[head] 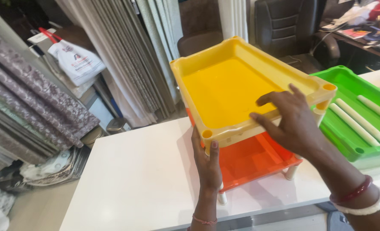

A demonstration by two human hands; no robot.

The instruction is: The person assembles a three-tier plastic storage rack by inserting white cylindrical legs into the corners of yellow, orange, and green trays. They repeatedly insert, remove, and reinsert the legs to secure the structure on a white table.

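1. Head view: left hand point(207, 164) clamps fingers on the yellow tray point(228, 92) corner, steadying it above the orange tray point(254, 160).
2. Right hand point(292, 124) presses its rim, fingers spread, over the white surface point(143, 179).

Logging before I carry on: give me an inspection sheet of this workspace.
Surface: white table, glossy.
Job's things: yellow tray held above orange tray on white legs.
Clutter: green tray with white tubes.
Hands: left hand grips the yellow tray's near corner; right hand rests on its rim.
Cables: nothing seen.
Surroundings: fabric samples, curtains, white bag, dark chair, cluttered desk.
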